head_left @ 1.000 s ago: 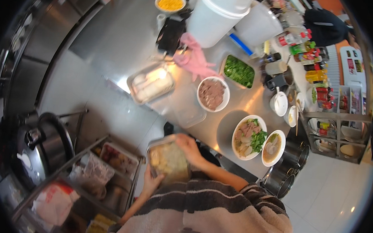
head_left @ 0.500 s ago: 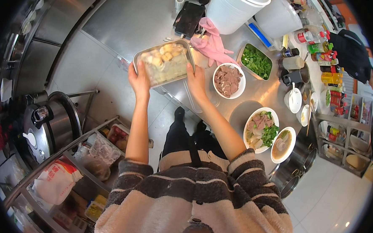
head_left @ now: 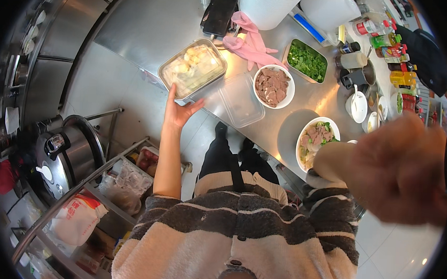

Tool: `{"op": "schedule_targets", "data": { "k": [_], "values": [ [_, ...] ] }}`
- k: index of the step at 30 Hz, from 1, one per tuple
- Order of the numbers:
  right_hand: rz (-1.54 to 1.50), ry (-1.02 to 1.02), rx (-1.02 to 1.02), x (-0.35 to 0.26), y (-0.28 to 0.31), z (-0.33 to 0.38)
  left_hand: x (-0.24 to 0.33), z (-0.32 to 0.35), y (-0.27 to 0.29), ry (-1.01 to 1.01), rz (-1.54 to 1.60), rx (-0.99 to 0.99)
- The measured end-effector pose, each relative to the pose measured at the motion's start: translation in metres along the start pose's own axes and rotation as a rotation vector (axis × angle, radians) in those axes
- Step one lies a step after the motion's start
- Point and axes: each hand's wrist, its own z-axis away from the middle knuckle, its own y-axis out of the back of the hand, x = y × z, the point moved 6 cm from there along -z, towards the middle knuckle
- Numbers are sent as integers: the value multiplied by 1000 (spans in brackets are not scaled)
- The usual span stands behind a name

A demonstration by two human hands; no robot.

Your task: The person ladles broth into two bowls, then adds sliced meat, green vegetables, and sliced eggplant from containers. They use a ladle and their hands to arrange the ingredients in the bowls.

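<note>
A rectangular metal tray (head_left: 191, 94) with pale, yellowish food pieces under a clear cover rests at the counter's near edge. Beside its near side is my left hand (head_left: 181, 112), fingers spread, one fingertip seeming to touch the rim. My right hand (head_left: 404, 171) is raised close to the camera at the far right, its fingers smeared by motion. Partly behind my right arm is a white bowl (head_left: 302, 161) with sliced meat and greens. Between tray and arm lie a clear plastic lid (head_left: 243, 102) and a white bowl of sliced cooked meat (head_left: 273, 86).
A metal container of chopped greens (head_left: 307, 61) stands behind the meat bowl. Pink rubber gloves (head_left: 251, 45) and a black device (head_left: 219, 15) lie farther back. Bottles (head_left: 390, 52) line the right side. A large metal cooker (head_left: 64, 149) and a shelf rail (head_left: 73, 202) are at left.
The metal tray, held in both hands before, now rests on the counter. My left hand has opened off it. My right hand has swung away to the right, toward the camera.
</note>
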Motion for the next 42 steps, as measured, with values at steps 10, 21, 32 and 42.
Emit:
{"op": "schedule_targets", "data": {
  "k": [10, 21, 32, 42],
  "values": [
    [-350, 29, 197, -33, 74, 7, 31, -43, -48, -176, 174, -431],
    [97, -484, 515, 63, 102, 119, -25, -69, -9, -379, -597, -136],
    [406, -1457, 161, 224, 71, 419, -54, -79, -56, -948, -1741, -105],
    [1081, -745, -113, 233, 110, 251, -90, -35, -76, -959, -1565, -241]
  ]
}}
